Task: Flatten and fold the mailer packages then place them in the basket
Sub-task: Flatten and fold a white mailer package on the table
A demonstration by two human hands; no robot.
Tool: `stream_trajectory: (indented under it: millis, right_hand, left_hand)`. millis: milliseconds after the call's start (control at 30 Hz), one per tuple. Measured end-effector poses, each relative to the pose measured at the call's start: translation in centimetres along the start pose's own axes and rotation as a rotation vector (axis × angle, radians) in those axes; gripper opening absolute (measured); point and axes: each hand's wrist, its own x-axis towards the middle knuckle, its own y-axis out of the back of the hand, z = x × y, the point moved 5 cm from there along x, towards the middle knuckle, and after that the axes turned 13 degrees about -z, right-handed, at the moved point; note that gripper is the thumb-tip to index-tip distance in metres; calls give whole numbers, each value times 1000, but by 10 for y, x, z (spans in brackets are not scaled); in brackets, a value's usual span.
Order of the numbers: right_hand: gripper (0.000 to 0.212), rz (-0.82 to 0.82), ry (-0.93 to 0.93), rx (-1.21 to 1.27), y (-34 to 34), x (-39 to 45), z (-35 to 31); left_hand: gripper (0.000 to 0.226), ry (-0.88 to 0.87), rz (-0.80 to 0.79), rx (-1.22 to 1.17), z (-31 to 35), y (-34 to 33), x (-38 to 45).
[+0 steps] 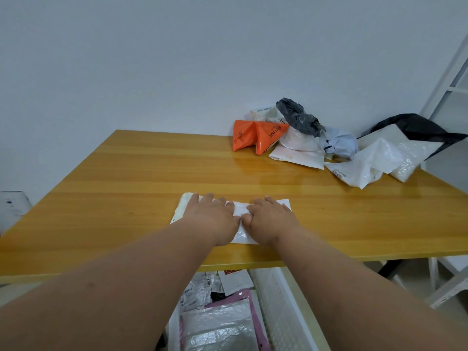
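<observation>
White plastic of a mailer package (239, 211) is pressed flat on the yellow wooden table (126, 178), close to the near edge. The left hand (210, 219) is laid palm-down on the left part of the package and the right hand (272, 219) on the right part, with the thumbs nearly touching in the middle. The fingers (202, 198) of both hands are kept straight and slightly spread, flat against the plastic and curled round nothing. The package's left end and far right corner are left uncovered.

At the far right of the table a pile of unfolded mailers (326, 148) is heaped against the wall: an orange mailer (255, 136) at its left, a dark grey crumpled bag (297, 116) on top, and white and clear ones beside them. Below the near table edge, a white perforated basket (281, 307) is seen, with flattened mailers (217, 325) lying inside, among them a pink one.
</observation>
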Motion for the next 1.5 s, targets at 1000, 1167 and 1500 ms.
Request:
stream_trajectory:
  millis: [1000, 1167, 1500]
  right_hand:
    - [60, -27, -13, 74, -8, -2, 7]
    - [58, -2, 2, 75, -6, -5, 6]
    - [51, 134, 47, 214, -1, -23, 6]
  left_hand:
    - [64, -41, -65, -126, -5, -3, 0]
    - [70, -84, -21, -293, -10, -1, 0]
    - [49, -198, 106, -489, -30, -3, -13]
